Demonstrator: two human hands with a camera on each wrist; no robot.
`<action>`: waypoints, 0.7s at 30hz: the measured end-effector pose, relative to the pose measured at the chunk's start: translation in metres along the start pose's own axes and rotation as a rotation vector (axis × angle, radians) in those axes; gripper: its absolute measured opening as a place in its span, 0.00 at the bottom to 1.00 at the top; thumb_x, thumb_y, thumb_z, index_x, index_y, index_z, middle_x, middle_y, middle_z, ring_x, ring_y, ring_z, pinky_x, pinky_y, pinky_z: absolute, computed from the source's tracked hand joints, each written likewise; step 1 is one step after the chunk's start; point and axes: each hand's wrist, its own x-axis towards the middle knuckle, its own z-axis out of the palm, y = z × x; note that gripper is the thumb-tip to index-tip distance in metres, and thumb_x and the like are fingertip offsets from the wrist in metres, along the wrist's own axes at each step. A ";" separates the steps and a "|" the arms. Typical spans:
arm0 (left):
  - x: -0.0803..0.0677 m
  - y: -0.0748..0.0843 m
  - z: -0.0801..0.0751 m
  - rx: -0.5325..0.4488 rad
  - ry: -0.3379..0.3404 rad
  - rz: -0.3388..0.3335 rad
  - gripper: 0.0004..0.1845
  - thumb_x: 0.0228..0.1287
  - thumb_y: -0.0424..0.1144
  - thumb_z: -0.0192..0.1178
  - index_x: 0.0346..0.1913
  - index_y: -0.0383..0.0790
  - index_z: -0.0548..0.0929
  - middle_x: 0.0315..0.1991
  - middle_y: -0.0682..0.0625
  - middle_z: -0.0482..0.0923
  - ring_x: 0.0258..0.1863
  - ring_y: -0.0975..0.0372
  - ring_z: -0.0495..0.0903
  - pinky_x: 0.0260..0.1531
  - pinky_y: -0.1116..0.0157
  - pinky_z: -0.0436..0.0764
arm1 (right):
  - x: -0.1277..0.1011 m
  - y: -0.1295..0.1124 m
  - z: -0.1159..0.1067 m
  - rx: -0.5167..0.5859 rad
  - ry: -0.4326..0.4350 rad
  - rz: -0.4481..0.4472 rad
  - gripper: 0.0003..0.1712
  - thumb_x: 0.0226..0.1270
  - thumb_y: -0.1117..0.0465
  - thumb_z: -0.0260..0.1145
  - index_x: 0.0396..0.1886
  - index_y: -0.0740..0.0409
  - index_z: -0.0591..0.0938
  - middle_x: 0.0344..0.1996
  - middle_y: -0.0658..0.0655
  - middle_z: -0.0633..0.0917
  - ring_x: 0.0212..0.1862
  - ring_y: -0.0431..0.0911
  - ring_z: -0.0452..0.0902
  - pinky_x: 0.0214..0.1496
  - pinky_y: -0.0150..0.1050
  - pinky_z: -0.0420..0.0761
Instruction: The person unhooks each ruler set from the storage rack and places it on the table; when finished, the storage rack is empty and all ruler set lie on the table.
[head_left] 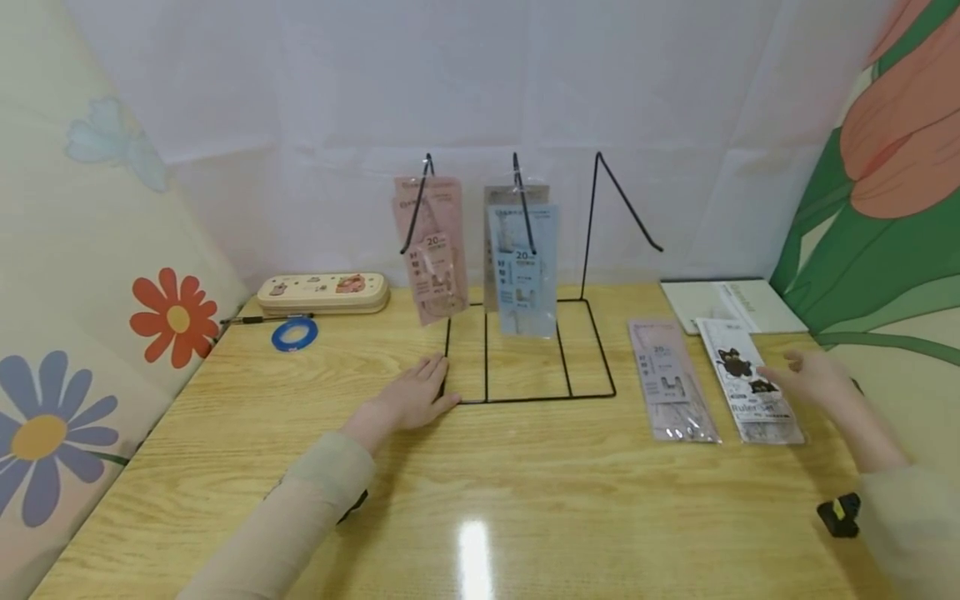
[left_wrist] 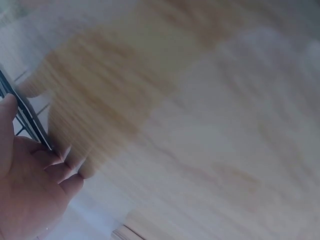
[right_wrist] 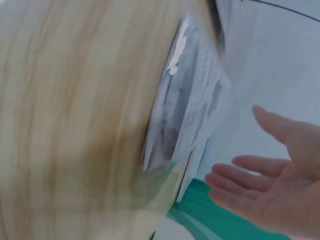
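I see the white cat-print packet (head_left: pixel 753 382) lying flat on the wooden table (head_left: pixel 480 500), right of centre, its long side running away from me. My right hand (head_left: pixel 810 377) hovers just over its right edge with the fingers straight and loosely spread, holding nothing; from the head view I cannot tell whether the fingertips touch the packet or hang just above it. The right wrist view shows the same open fingers (right_wrist: pixel 250 172) near the packet (right_wrist: pixel 192 110), though that picture is blurred.

Just to the left of it, nearly parallel and not overlapping, lies a pinkish-grey packet (head_left: pixel 671 381). Behind both, toward the wall, a white booklet (head_left: pixel 731 304) lies flat on the table.

My left hand (head_left: pixel 416 396) rests palm down on the table at the front left corner of the black wire rack (head_left: pixel 525 350), fingers straight and together, touching the base wire. The left wrist view shows the fingers (left_wrist: pixel 60 170) against that wire (left_wrist: pixel 25 117).

The rack stands in the middle of the table with three upright hooks. A pink packet (head_left: pixel 433 250) hangs on the left hook, a blue packet (head_left: pixel 525 271) on the middle one with a greyer packet partly hidden behind it, and the right hook is bare.

Far left, near the wall, lie a cream pencil case (head_left: pixel 324 293), a black pen (head_left: pixel 262 318) and a blue tape roll (head_left: pixel 294 334).
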 end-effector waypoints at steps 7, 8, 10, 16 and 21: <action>-0.002 0.001 -0.004 -0.008 -0.014 -0.006 0.38 0.74 0.52 0.40 0.72 0.26 0.47 0.74 0.32 0.41 0.73 0.41 0.43 0.73 0.48 0.49 | 0.012 -0.044 0.008 0.197 -0.003 -0.148 0.44 0.71 0.45 0.53 0.67 0.79 0.55 0.62 0.83 0.62 0.62 0.74 0.60 0.58 0.64 0.70; -0.002 0.001 -0.004 -0.007 -0.014 -0.007 0.38 0.74 0.53 0.40 0.72 0.26 0.47 0.74 0.32 0.41 0.73 0.41 0.43 0.73 0.48 0.49 | 0.014 -0.052 0.011 0.230 0.000 -0.168 0.43 0.71 0.46 0.54 0.68 0.78 0.55 0.63 0.82 0.61 0.63 0.74 0.59 0.60 0.64 0.69; -0.002 0.001 -0.004 -0.006 -0.016 -0.008 0.38 0.74 0.53 0.40 0.72 0.26 0.47 0.74 0.32 0.41 0.73 0.41 0.43 0.73 0.48 0.49 | 0.019 -0.069 0.016 0.280 0.005 -0.199 0.42 0.71 0.46 0.55 0.68 0.75 0.56 0.64 0.79 0.62 0.64 0.72 0.60 0.62 0.63 0.68; -0.002 0.002 -0.003 -0.001 -0.015 -0.006 0.38 0.74 0.53 0.39 0.72 0.26 0.47 0.74 0.33 0.41 0.73 0.41 0.43 0.73 0.48 0.49 | 0.037 -0.116 0.037 0.425 -0.014 -0.261 0.41 0.69 0.47 0.57 0.71 0.66 0.57 0.67 0.71 0.63 0.67 0.66 0.59 0.69 0.60 0.62; -0.002 0.002 -0.003 -0.005 -0.012 -0.010 0.38 0.74 0.53 0.40 0.72 0.26 0.47 0.74 0.32 0.41 0.73 0.41 0.43 0.73 0.48 0.49 | 0.053 -0.152 0.053 0.521 -0.010 -0.345 0.38 0.68 0.52 0.61 0.70 0.64 0.60 0.67 0.68 0.66 0.68 0.62 0.62 0.70 0.55 0.63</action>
